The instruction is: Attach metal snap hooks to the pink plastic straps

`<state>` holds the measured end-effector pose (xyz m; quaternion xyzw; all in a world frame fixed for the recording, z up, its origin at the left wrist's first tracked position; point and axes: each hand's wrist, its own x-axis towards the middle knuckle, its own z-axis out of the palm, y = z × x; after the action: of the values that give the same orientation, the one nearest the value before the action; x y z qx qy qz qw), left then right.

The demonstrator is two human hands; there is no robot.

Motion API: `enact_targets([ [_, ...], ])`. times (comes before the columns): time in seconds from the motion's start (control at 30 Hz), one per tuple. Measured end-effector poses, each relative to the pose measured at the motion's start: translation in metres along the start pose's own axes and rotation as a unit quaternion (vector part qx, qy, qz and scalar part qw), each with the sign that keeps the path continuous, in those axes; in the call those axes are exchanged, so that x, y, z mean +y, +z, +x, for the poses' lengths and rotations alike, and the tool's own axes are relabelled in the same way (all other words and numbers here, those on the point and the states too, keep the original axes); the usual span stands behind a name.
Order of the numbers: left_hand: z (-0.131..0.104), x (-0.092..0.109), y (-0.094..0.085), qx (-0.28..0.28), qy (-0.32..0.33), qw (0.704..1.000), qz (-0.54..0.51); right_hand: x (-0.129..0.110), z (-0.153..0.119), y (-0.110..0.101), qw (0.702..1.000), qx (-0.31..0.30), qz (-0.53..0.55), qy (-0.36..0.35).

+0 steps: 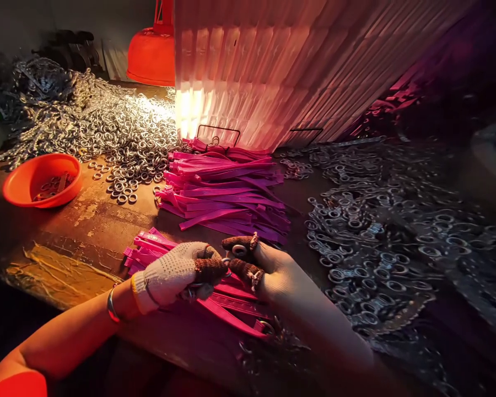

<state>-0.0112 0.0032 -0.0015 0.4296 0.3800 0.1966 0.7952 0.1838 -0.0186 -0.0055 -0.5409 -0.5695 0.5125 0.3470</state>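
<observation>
My left hand [177,273], in a dotted white glove with brown fingertips, is closed around small metal pieces, with a ring showing at its fingertips. Close beside it, my right hand [264,264] wears brown cloth caps on the thumb and finger and pinches a small metal ring [240,251]. Both hands are above pink straps [231,309], some of which have metal rings at the end. Behind them lies a larger pile of pink straps [227,193]. The fingertips of the two hands nearly meet.
Metal rings [136,138] are heaped at the back left, near an orange bowl [14,190] holding small parts. A red lamp [151,55] hangs beside a corrugated panel [252,71]. Dark metal pieces with rings [367,259] cover the right side. Yellow strands [62,275] lie at the front left.
</observation>
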Motion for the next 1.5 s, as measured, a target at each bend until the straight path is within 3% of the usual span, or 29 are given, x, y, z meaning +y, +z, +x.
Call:
enact_targets([
  [0.1,0.000,0.004,0.000,0.008,-0.010,1.000,-0.016,0.007,-0.008,-0.005,0.982,0.082,-0.124,-0.117],
  [0.23,0.006,0.004,0.002,0.000,-0.044,0.994,-0.095,0.014,-0.014,-0.008,0.902,0.096,-0.304,-0.292],
  [0.37,0.009,0.002,0.003,-0.036,-0.076,0.992,-0.098,0.013,-0.012,-0.002,0.834,0.075,-0.424,-0.346],
  [0.47,0.003,0.006,0.002,-0.027,-0.046,0.999,-0.014,0.008,-0.010,-0.003,0.791,0.062,-0.487,-0.364],
  [0.53,-0.003,0.011,0.001,0.006,0.003,0.998,0.064,0.004,-0.009,-0.006,0.790,0.049,-0.500,-0.352],
  [0.63,-0.009,0.017,0.001,0.031,0.072,0.983,0.164,-0.005,-0.006,-0.010,0.824,0.008,-0.474,-0.310],
  [0.7,-0.009,0.018,0.002,0.020,0.075,0.981,0.177,-0.013,-0.003,-0.009,0.847,-0.018,-0.449,-0.283],
  [0.8,-0.003,0.012,0.004,0.017,0.023,0.997,0.074,-0.021,0.003,-0.002,0.862,-0.013,-0.440,-0.251],
  [0.9,0.004,0.005,0.001,0.064,0.001,0.997,-0.037,-0.017,0.008,0.011,0.854,0.041,-0.454,-0.250],
  [0.97,0.007,0.002,-0.002,0.083,0.005,0.992,-0.093,-0.010,0.011,0.021,0.883,0.055,-0.415,-0.213],
  [1.07,0.011,-0.001,-0.010,0.085,0.022,0.985,-0.151,-0.001,0.019,0.031,0.949,-0.009,-0.302,-0.095],
  [1.13,0.013,-0.001,-0.017,0.089,0.025,0.980,-0.177,-0.001,0.030,0.031,0.960,-0.053,-0.269,-0.058],
  [1.23,0.016,0.002,-0.034,0.103,0.021,0.962,-0.253,-0.008,0.060,0.022,0.938,-0.039,-0.322,-0.124],
  [1.33,0.018,0.008,-0.053,0.110,0.044,0.935,-0.335,-0.011,0.101,0.009,0.877,0.028,-0.422,-0.228],
  [1.5,0.021,0.007,-0.060,0.177,0.067,0.945,-0.267,0.003,0.144,0.006,0.799,0.021,-0.545,-0.253],
])
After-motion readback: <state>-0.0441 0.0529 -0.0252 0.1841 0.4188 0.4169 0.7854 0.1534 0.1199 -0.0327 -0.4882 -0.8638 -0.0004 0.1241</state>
